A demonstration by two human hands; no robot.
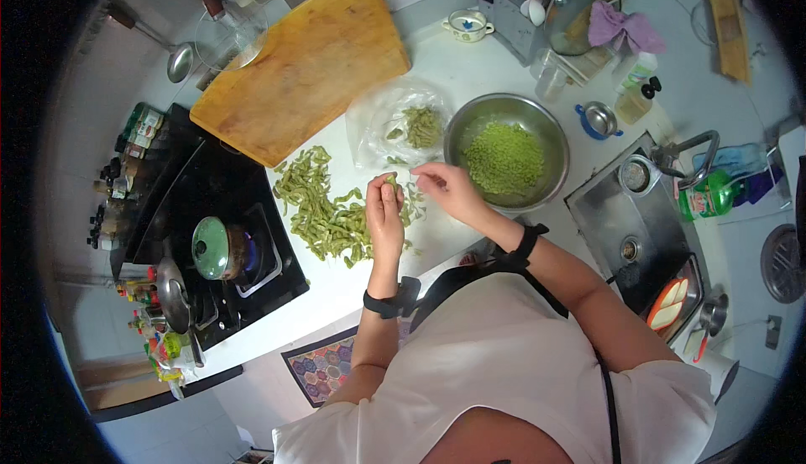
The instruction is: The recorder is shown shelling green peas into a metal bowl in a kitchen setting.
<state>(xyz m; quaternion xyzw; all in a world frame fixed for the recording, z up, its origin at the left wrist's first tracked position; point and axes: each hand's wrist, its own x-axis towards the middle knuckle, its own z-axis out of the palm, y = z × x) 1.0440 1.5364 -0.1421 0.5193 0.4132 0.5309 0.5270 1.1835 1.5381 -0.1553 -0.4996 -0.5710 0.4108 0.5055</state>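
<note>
My left hand [385,215] is closed around a green soybean pod [391,180], whose tip shows between thumb and fingers. Just to its right, my right hand [448,190] is bent with the fingertips toward the pod; whether anything small is between them I cannot tell. A pile of soybean pods [324,212] spreads on the white countertop left of my hands. Behind the hands lies a clear plastic bag [371,121] with pods or empty shells in it. Shelled green soybeans [507,158] lie in a steel bowl [560,124] beside my right wrist. Loose shells [414,206] lie between my hands.
At the left, a green-lidded pot [211,247] stands over a blue flame on the black gas stove [277,300]. A wooden cutting board [308,61] rests behind the pods. A steel sink [604,224], a small blue-handled pot [599,121] and a knife block [513,20] are at the right.
</note>
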